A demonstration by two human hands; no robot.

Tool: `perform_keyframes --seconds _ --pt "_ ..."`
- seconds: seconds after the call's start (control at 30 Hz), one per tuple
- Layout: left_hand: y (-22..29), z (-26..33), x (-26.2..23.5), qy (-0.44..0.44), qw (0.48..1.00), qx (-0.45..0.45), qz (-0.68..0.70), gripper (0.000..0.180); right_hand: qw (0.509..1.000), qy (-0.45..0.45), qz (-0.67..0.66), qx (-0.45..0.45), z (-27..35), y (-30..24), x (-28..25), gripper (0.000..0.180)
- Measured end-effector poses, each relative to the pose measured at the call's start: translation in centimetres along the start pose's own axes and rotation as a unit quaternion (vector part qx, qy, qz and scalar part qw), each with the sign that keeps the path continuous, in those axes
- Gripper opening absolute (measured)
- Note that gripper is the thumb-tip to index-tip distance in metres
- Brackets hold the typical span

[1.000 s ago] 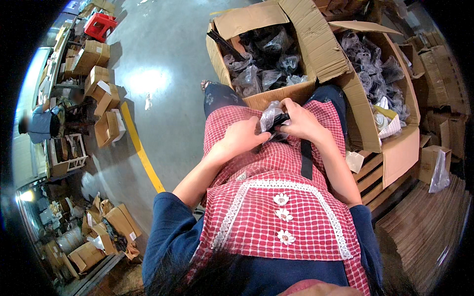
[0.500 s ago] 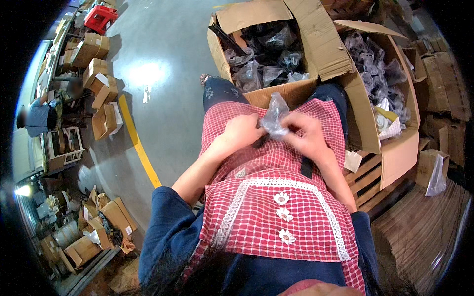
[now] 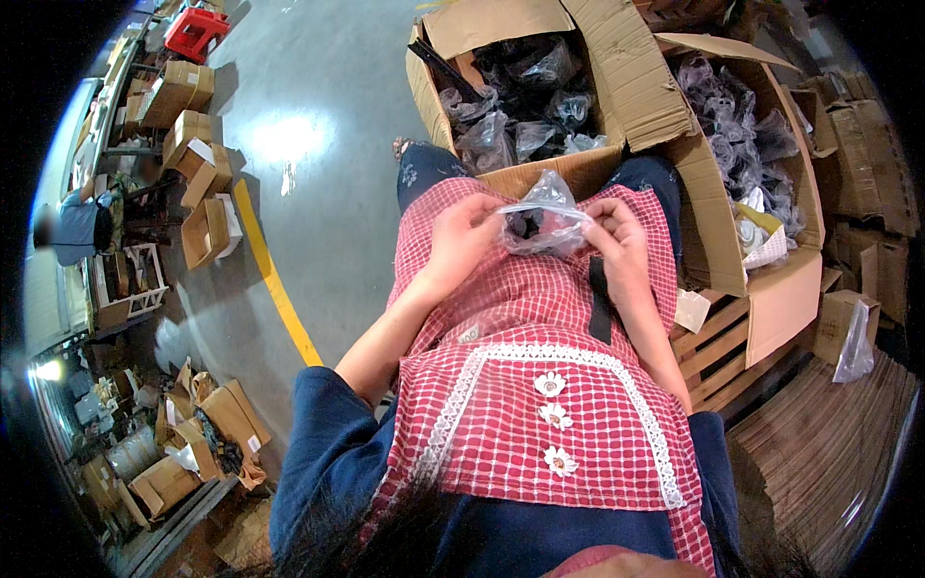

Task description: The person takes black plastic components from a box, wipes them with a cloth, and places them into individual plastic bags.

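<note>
A glossy clear plastic bag (image 3: pixel 544 217), matt checked cloth apron (image 3: pixel 549 385), rough brown cardboard box (image 3: pixel 617 77).

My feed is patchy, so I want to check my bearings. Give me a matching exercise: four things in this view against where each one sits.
Things:
1. clear plastic bag
2. yellow floor line
3. red crate
4. open cardboard box of bagged parts

Places:
A. top left, far across the floor
B. between the left hand and right hand
C. ahead of the knees
D. on the grey floor, left of the legs

Pairs: 1-B, 2-D, 3-A, 4-C
</note>
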State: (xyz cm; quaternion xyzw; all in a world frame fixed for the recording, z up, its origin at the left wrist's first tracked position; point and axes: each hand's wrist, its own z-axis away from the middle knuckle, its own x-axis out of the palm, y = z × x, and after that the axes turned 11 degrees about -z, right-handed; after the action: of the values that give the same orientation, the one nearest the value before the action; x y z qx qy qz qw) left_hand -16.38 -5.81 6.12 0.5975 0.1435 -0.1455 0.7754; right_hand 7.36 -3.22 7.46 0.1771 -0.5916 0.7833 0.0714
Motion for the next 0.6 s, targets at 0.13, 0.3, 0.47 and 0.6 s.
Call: perform_keyframes --seconds 0.13,0.3,0.47,0.6 --pt "1.0 -1.1 -0.8 0.005 0.998 0.067 -0.001 0.019 0.998 0.031 -0.004 -0.047 -1.0 -2.4 -0.3 0.014" --pt "7.3 -3.5 -3.2 0.109 0.901 0.363 -0.211 0.013 0.978 0.038 0.102 -0.176 -0.7 -7.8 -0.3 0.023" --pt "12.3 -4.2 -1.8 0.067 0.960 0.266 -0.061 0.014 0.869 -0.056 0.373 -0.321 0.9 -12.8 -2.1 0.028" --pt "12.8 -5.5 2.1 -0.133 0.975 0.085 0.154 0.016 0.853 0.009 0.428 -0.298 2.4 -13.4 -4.3 0.020"
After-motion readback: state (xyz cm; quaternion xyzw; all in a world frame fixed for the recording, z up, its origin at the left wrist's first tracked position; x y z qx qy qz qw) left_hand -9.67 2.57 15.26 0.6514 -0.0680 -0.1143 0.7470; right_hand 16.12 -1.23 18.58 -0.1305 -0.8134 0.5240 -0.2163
